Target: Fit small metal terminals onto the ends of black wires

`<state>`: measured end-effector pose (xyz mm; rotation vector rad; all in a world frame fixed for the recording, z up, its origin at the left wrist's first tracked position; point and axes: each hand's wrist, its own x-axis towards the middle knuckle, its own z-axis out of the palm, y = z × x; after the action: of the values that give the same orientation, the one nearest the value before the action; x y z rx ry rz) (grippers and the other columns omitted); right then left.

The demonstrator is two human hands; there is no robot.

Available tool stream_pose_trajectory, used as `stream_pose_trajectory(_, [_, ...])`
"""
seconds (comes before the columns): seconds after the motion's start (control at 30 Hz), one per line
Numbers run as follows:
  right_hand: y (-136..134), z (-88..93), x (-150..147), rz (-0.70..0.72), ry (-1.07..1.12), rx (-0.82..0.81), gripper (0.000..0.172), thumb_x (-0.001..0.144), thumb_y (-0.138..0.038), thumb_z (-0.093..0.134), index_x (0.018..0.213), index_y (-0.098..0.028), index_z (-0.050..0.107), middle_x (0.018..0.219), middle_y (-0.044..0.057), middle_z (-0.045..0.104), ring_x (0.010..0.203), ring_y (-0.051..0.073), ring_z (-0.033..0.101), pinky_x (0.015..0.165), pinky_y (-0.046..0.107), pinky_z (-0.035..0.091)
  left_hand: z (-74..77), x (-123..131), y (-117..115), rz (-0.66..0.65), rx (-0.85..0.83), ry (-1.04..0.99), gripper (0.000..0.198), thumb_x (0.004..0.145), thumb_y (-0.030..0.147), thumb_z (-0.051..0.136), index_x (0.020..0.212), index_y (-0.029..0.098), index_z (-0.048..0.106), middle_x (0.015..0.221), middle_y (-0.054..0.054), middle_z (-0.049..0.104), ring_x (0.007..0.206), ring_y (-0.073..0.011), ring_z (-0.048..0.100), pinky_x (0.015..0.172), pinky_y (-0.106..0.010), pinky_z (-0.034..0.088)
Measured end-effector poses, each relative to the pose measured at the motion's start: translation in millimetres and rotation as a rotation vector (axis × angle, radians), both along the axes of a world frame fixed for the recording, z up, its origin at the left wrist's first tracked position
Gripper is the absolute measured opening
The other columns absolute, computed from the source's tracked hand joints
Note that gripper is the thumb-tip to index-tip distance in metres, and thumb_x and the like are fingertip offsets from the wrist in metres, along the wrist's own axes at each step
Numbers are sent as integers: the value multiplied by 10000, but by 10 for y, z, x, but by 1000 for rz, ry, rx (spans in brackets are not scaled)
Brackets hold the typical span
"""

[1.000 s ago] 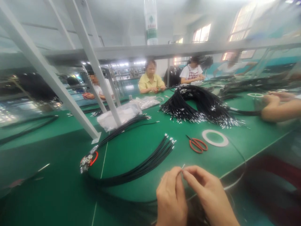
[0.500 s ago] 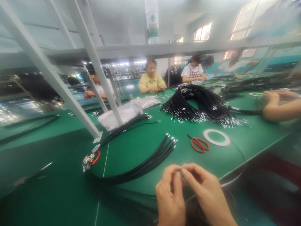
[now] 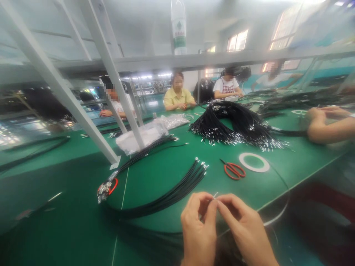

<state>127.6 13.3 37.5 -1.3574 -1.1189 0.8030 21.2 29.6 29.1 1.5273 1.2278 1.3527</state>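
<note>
Close to the table's front edge, my left hand and my right hand meet with thumbs and forefingers pinched together. Between the fingertips sticks out the small silvery end of a thin cable; most of it is covered by the fingers. Whether any tape is in the pinch cannot be made out. Left of my hands, a bundle of black cables with metal tips curves over the green table. Beyond my fingers are red-handled scissors and a white roll of tape, its narrow strip trailing past the table edge behind my right hand.
A big pile of black cables lies farther back. Plastic bags rest by slanted metal posts that carry a shelf with a bottle. A co-worker's hands are at the right; several people sit opposite.
My fingers have shifted slightly left, and more of the silvery tip shows between them. The tape strip beside the roll now bows out farther over the table edge.
</note>
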Motion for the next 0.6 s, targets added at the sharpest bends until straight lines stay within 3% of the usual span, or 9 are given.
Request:
stream_pose_trajectory(0.13, [-8,-4,-2,-7,-2,5,231,827,-431,662,781,-215,732,729,5,711,705,207,658,638,254,489,-28,40,2,90,114,140,122,933,226,536,850,205,624,776,-13,666,714,-167,654,671,-270,513])
stream_pose_trajectory(0.37, [16,-6,12,58,-28,16,238,849,-417,645,741,-214,706,718,14,717,680,199,652,625,236,509,-28,124,8,297,479,310,166,936,134,492,815,197,586,697,7,612,604,-129,618,610,-217,512])
stream_pose_trajectory(0.5, [37,-42,14,17,21,20,221,834,-417,655,771,-214,714,735,18,726,685,201,656,628,245,511,-108,102,9,240,358,218,115,937,162,526,874,207,611,762,2,650,675,-134,640,669,-228,523])
stream_pose_trajectory(0.6, [51,-18,20,4,28,-10,239,805,-434,662,749,-209,723,753,38,742,714,219,671,632,258,521,-114,39,-19,185,183,158,165,909,198,588,1070,227,609,833,1,680,729,-147,657,692,-247,536])
